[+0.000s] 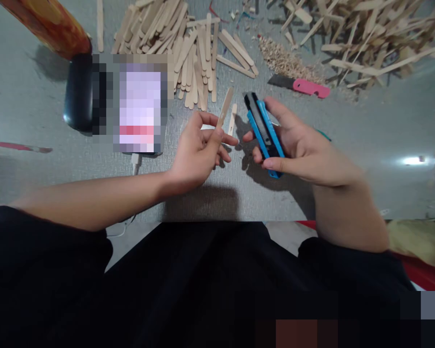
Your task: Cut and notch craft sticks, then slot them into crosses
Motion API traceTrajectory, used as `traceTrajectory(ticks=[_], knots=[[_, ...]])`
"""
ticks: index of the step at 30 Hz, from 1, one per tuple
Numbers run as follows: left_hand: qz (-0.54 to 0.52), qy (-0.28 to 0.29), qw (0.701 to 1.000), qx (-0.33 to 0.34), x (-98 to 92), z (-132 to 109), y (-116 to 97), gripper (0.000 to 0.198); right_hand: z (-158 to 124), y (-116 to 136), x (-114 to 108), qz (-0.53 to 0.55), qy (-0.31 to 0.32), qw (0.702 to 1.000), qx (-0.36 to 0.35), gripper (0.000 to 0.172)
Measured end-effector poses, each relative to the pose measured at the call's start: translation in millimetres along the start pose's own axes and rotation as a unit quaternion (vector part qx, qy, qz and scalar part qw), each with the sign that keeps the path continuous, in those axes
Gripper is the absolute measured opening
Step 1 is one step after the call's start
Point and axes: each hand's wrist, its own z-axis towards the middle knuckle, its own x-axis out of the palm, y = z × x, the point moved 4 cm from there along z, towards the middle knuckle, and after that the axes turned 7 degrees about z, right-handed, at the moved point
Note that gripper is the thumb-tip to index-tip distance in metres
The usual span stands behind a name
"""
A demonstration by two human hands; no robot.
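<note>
Near the middle of the table, my left hand (pixel 203 150) pinches a flat wooden craft stick (pixel 225 107) between thumb and fingers, its free end pointing up and away. Another short stick piece (pixel 233 120) shows just behind the fingers; whether it touches the hand I cannot tell. To the right, my right hand (pixel 297 145) is closed around a blue and black box cutter (pixel 264 133), its head pointing away from me. A gap separates the cutter from the held stick. How far any blade is out is hard to make out.
A heap of craft sticks (pixel 199 63) lies beyond my hands. Wood shavings (pixel 290 60) and a pink-handled folding knife (pixel 311 88) lie beyond the cutter. Cut sticks (pixel 369 43) pile up at far right. At left are a blurred-out phone (pixel 141 106), a dark rounded object (pixel 79 94) and a paintbrush (pixel 18 146).
</note>
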Motion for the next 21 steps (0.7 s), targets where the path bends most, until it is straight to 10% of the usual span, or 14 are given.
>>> traceTrajectory(ticks=[10,21], knots=[[0.006,0.008,1.000,-0.017,1.5,0.4,-8.9,0.020,1.7,-4.2,9.4,-0.060,-0.097,0.991,-0.063,0.086],[0.002,0.009,1.000,-0.022,0.9,-1.6,-10.4,0.027,7.3,4.4,2.7,-0.463,-0.191,0.847,-0.178,0.061]])
